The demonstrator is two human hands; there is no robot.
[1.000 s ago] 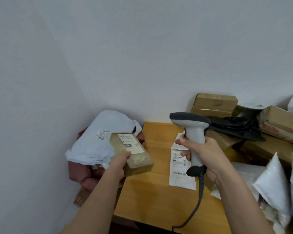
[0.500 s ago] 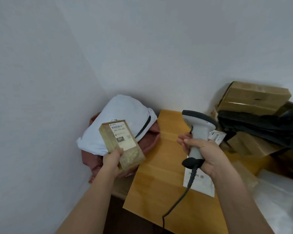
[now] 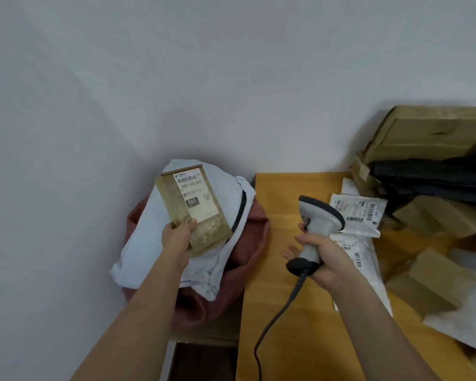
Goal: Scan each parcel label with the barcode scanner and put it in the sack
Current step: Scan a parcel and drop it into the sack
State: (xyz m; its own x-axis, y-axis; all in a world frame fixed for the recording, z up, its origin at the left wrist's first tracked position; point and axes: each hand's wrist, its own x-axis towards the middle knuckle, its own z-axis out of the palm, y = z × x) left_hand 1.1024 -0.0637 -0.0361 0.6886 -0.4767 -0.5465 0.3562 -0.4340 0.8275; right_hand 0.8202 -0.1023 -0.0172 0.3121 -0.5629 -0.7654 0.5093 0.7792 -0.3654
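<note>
My left hand (image 3: 177,236) grips a small brown cardboard parcel (image 3: 201,229) by its lower end, the white label (image 3: 194,196) facing up. It hangs over the dark red sack (image 3: 248,251), which stands left of the table and holds a pale blue-white mailer bag (image 3: 154,243). My right hand (image 3: 322,259) grips the handle of the grey barcode scanner (image 3: 318,218) above the wooden table (image 3: 280,320). The scanner's head tilts away from the parcel, and its black cable (image 3: 275,317) hangs down over the table.
Two white mailers with labels (image 3: 360,213) lie on the table right of the scanner. Cardboard boxes (image 3: 429,133), a black bag (image 3: 434,174) and more white mailers (image 3: 465,306) pile up at the right. White walls close the left and back.
The view swung left and the sack now sits nearer the middle. My left hand has carried the parcel out over the sack. The scanner head has tipped away from the parcel.
</note>
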